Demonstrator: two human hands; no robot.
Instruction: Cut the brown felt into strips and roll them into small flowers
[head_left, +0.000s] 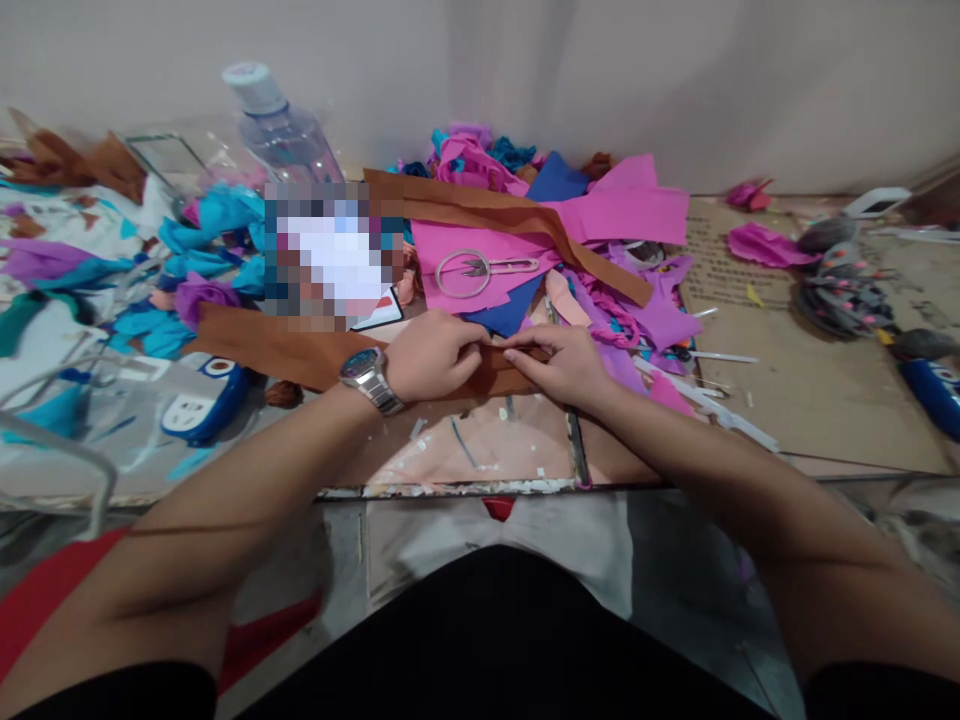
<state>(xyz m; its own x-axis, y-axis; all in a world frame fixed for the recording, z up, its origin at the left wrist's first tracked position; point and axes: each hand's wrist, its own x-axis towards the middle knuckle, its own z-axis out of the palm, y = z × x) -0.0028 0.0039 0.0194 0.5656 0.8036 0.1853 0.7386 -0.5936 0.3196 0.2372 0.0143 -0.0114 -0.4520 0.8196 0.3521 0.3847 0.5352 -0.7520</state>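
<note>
A long brown crepe-paper strip lies across the table edge area, running under my hands. My left hand, with a watch on its wrist, pinches the strip with curled fingers. Close to its right, my right hand grips the same strip between thumb and fingertips. Just beyond the hands are a blue paper piece and a bright pink sheet. Small thread snips and a round ring rest on the pink sheet.
A water bottle stands at the back left, near a blurred-out phone-like object. Blue and purple paper scraps cover the left side. Another brown strip crosses the pink paper. Cardboard and a dark pincushion-like bundle are at right.
</note>
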